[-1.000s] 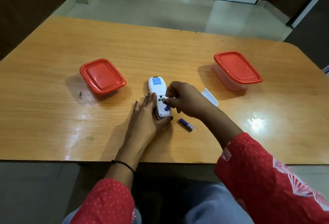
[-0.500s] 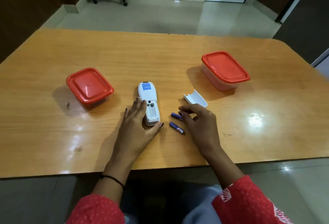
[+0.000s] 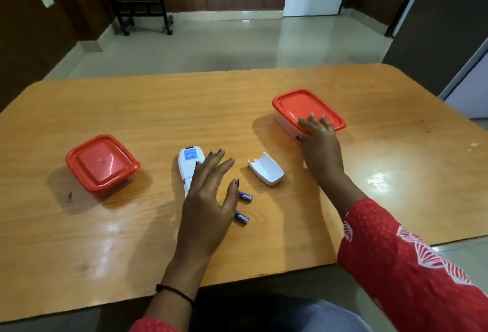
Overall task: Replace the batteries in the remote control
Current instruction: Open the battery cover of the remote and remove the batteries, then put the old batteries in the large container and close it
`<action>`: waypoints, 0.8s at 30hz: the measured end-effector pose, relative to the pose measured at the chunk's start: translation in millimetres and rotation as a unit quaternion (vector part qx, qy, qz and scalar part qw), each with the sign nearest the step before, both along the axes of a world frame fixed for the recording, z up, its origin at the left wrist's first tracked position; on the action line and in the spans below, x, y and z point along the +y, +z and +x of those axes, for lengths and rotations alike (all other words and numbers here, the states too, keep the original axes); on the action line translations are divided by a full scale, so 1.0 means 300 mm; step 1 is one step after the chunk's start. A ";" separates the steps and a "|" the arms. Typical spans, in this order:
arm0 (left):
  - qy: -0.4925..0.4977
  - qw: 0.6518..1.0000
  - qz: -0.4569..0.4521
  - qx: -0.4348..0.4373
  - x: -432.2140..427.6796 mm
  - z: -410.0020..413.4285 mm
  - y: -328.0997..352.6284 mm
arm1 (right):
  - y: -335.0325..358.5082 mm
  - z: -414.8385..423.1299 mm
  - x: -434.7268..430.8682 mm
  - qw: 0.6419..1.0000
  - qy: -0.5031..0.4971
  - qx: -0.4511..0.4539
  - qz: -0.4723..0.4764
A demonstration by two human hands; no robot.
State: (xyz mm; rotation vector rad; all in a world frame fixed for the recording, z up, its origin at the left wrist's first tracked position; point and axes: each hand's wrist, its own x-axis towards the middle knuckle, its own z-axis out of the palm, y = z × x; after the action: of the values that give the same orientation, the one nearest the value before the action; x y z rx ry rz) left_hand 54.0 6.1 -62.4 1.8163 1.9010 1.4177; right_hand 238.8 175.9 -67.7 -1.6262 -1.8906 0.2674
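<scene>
The white remote control (image 3: 188, 165) lies face down on the wooden table (image 3: 158, 109), its lower part hidden under my left hand (image 3: 208, 199), which hovers open with fingers spread. Two blue batteries (image 3: 244, 197) (image 3: 242, 217) lie on the table just right of that hand. The white battery cover (image 3: 266, 172) rests upside down to the right of the remote. My right hand (image 3: 320, 144) is open, its fingers touching the near edge of the right red-lidded container (image 3: 298, 103).
A second red-lidded container (image 3: 101, 162) stands at the left of the table. The table's front edge is close to my body. Beyond the table are a tiled floor and a black wheeled stand (image 3: 142, 14).
My right hand left the two batteries on the table and moved right and away onto the right container. My left hand lifted and opened above the remote. The view tilted up.
</scene>
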 end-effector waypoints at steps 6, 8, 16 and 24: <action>-0.058 0.992 -0.017 -0.109 -0.046 0.064 0.064 | 0.113 0.042 -0.232 0.973 0.031 0.144 0.180; -0.100 0.957 -0.052 -0.266 -0.072 0.099 0.105 | 0.170 0.029 -0.398 0.961 0.058 0.187 0.193; -0.199 0.679 -0.091 -0.701 -0.320 0.167 0.258 | 0.299 -0.026 -0.856 0.929 0.297 0.160 0.153; -0.219 0.606 -0.103 -0.757 -0.595 0.102 0.259 | 0.336 0.082 -0.981 0.899 0.416 0.090 0.100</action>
State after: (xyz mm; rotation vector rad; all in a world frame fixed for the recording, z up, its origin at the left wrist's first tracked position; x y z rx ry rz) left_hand 84.5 -172.4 15.3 0.3136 0.5406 1.4817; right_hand 263.4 -118.4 33.2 -0.5563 -2.2703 0.5273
